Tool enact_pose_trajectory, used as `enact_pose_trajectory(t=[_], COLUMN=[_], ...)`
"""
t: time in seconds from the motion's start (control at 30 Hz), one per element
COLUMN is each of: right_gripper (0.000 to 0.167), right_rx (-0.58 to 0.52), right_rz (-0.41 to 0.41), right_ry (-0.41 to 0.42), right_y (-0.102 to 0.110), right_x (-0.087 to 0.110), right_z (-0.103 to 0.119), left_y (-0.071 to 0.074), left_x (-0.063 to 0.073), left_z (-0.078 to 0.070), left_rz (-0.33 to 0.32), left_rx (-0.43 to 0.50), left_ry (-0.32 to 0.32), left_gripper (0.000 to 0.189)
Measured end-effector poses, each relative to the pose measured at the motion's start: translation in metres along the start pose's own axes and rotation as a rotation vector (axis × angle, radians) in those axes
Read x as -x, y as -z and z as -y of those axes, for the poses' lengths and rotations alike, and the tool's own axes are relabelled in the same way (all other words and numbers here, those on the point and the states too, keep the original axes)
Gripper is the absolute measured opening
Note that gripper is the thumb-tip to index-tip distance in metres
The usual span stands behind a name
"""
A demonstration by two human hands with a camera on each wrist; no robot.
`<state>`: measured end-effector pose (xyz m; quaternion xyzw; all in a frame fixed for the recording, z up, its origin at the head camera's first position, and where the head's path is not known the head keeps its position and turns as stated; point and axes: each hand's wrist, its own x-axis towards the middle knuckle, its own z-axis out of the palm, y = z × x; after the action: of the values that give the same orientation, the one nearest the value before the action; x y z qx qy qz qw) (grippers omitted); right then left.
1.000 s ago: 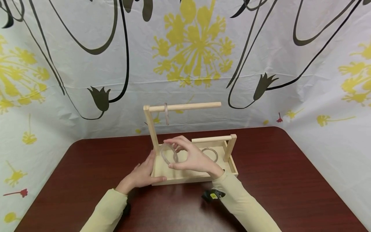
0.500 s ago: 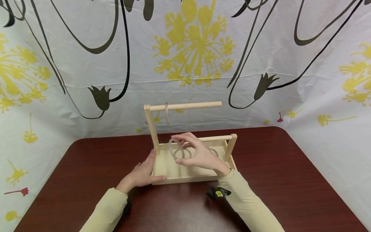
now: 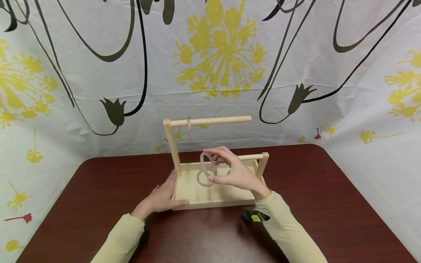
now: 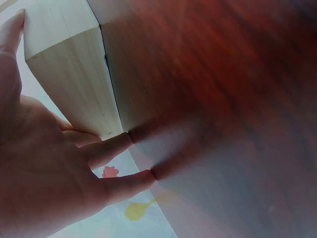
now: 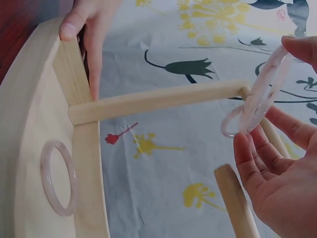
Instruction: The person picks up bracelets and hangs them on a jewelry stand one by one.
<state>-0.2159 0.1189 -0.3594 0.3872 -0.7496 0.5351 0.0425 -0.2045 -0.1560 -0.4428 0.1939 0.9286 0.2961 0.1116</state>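
Observation:
A translucent pale bangle (image 3: 202, 161) is pinched between the thumb and fingers of my right hand (image 3: 235, 173), held upright above a light wooden stand's tray (image 3: 213, 203). In the right wrist view the thumb and fingertips grip opposite edges of this bangle (image 5: 256, 96). Behind it, another bangle (image 5: 46, 173) lies flat on the tray floor. A third bangle (image 3: 189, 130) hangs on the tall upper rod (image 3: 220, 120), near its left post. My left hand (image 3: 161, 195) rests against the tray's left end, thumb on the front rim, with extended fingers along the side.
The tall rod's right end is free. A shorter, lower rod (image 3: 251, 157) runs left from a post (image 3: 261, 167) at the tray's right, partly behind my right hand. Dark reddish table (image 3: 108, 186) surrounds the stand. A patterned cloth (image 3: 227, 109) hangs behind.
My right hand has moved right and slightly up with the bangle. The bangle on the tray's left has come into view, while one at the right is now hidden. My left hand stays put.

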Motion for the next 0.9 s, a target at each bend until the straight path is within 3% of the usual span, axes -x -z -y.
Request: enact_pose_trajectory(t=[0.2,0.47,0.9], right_gripper=[0.063,0.066,0.066], right_rx=[0.005,0.004,-0.005], right_rz=[-0.007,-0.009,-0.021], right_ry=[0.015,-0.033,-0.033], right_y=[0.009,0.025,0.044], right_x=[0.0,0.004,0.008], right_z=[0.021,-0.001,0.0], left_y=[0.0,-0.001,0.0], left_x=[0.001,0.0,0.001], left_z=[-0.002,0.0,-0.002], left_rz=[0.0,-0.001,-0.004], left_rx=[0.0,0.0,0.006], left_ry=[0.002,-0.008,-0.019], left_gripper=[0.114,0.114,0.114])
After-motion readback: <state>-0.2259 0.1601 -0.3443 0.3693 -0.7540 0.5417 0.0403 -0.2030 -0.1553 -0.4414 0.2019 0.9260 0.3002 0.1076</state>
